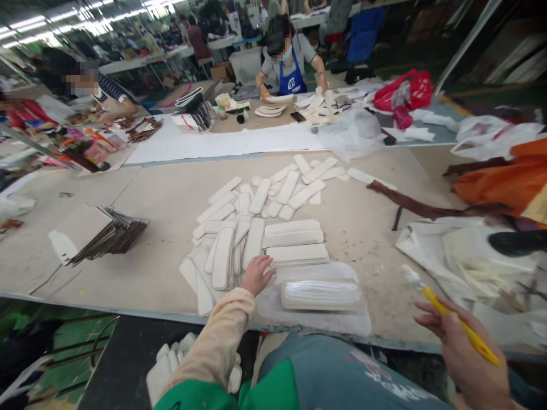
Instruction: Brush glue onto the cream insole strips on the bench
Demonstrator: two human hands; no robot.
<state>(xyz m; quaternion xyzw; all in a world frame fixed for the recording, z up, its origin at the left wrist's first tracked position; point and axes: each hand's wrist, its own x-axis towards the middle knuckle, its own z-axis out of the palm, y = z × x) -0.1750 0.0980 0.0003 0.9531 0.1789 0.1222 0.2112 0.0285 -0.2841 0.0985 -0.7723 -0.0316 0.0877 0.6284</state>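
My left hand (256, 274) rests on the table with its fingers curled against the near end of a stack of cream oblong pieces (296, 255). Whether it grips a piece I cannot make out. My right hand (464, 353), low at the right, is closed round a yellow-handled brush (450, 312) whose white bristles point up and left. A glossy, glue-coated stack of pieces (321, 294) lies on a plastic sheet (316, 322) between my hands. Many more cream pieces (260, 199) are fanned out across the table beyond.
A pile of grey-brown cards (102, 232) lies at the left. White sheets and a dark tool (513, 244) sit at the right, with orange cloth (504, 182) and a brown strip (410, 202) behind. Two people work at the far tables. More cream pieces (171, 364) sit below the table edge.
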